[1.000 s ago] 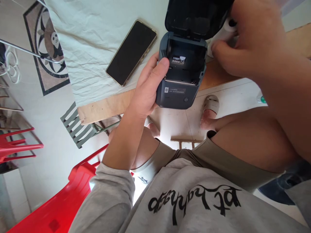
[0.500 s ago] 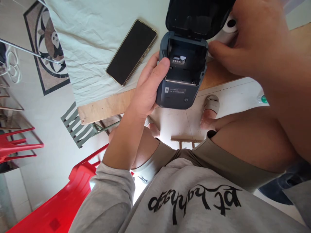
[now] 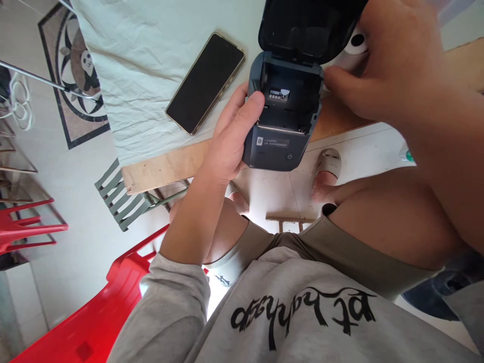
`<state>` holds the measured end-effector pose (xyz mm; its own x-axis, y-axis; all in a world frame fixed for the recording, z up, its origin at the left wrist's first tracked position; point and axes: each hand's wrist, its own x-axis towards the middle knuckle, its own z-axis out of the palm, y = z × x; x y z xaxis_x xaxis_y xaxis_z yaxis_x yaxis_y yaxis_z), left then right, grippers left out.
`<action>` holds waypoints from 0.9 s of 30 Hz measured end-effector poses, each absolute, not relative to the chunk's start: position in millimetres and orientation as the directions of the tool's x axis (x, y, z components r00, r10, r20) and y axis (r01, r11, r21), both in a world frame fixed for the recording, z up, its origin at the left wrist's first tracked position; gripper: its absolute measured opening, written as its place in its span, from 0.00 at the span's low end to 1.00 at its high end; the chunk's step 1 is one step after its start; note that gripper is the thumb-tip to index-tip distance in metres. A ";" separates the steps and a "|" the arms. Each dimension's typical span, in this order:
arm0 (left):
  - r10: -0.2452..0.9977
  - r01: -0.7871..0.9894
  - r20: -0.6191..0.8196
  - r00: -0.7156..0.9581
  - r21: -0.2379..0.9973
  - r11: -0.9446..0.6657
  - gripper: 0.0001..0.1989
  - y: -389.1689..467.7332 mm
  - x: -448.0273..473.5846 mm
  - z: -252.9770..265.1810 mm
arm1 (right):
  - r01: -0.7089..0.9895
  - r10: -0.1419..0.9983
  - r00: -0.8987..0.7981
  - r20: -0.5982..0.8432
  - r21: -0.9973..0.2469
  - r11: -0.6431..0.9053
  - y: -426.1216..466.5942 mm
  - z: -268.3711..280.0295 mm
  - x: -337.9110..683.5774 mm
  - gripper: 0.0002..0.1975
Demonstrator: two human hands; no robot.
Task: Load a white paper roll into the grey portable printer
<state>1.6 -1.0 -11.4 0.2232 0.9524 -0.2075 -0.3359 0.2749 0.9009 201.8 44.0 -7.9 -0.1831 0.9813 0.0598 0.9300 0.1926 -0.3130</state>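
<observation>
Open label printer held over the table edge

The white cloth (image 3: 151, 65) covers the table; the left hand (image 3: 230, 136) grips the grey printer (image 3: 282, 123), lid up, at the table's near edge. The right hand (image 3: 393, 65) pinches a white paper roll (image 3: 353, 45) just beside it. A phone (image 3: 206, 83) lies nearby.

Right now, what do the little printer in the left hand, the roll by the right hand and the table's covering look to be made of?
Printer: matte blue-grey moulded plastic, judging by its rounded seams; the open lid looks darker, slightly glossy.
Roll: white paper wound on a hollow core, probably; it is mostly hidden by the right hand.
Covering: thin pale cloth, creased all over, on a bare wooden board.
</observation>
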 end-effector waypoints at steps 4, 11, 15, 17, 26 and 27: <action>0.951 -0.335 -0.219 0.219 0.898 0.284 0.13 -0.9 0.8 -10.2 | 0.930 0.984 -0.170 0.054 -0.321 0.178 44.6 -6.6 201.1 0.23; 0.954 -0.335 -0.216 0.207 0.900 0.277 0.14 0.0 0.1 -10.7 | 0.922 0.984 -0.170 0.062 -0.343 0.181 43.2 -8.2 200.3 0.23; 0.954 -0.340 -0.208 0.217 0.900 0.274 0.13 0.3 0.1 -11.7 | 0.914 0.980 -0.186 0.074 -0.353 0.201 43.0 -7.1 200.5 0.23; 0.953 -0.340 -0.206 0.224 0.899 0.274 0.13 0.3 -0.2 -11.9 | 0.908 0.977 -0.194 0.086 -0.361 0.212 42.9 -4.9 200.5 0.23; 0.958 -0.347 -0.190 0.214 0.902 0.256 0.14 0.4 -0.2 -13.5 | 0.823 0.965 -0.152 0.213 -0.514 0.243 32.6 3.6 197.8 0.25; 0.958 -0.345 -0.192 0.212 0.902 0.258 0.14 0.3 -0.1 -13.4 | 0.818 0.965 -0.146 0.218 -0.522 0.241 32.1 4.5 196.8 0.25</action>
<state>-0.1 0.3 -13.4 0.2119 0.9582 -0.1923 -0.3455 0.2575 0.9024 196.8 32.1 4.5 -0.1456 0.9650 0.2180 0.8181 0.2414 -0.5219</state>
